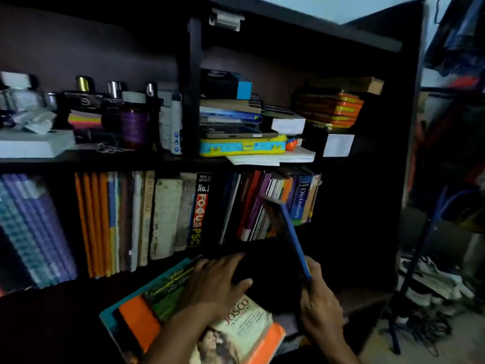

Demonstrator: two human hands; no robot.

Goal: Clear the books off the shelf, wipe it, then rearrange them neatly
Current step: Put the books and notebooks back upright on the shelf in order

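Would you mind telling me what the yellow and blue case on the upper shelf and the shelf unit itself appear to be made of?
The yellow and blue case looks like moulded plastic: bright uniform colour, rounded corners, a slight sheen and a clasp shape on its front. The shelf unit seems to be dark laminated or painted board, judging by its flat matte panels and square edges, though the dim light leaves the finish uncertain.

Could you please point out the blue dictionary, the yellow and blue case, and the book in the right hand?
Dictionary (301,199): head view, middle of its blue spine.
Case (242,147): head view, its yellow front edge.
Held book (295,240): head view, its blue edge.
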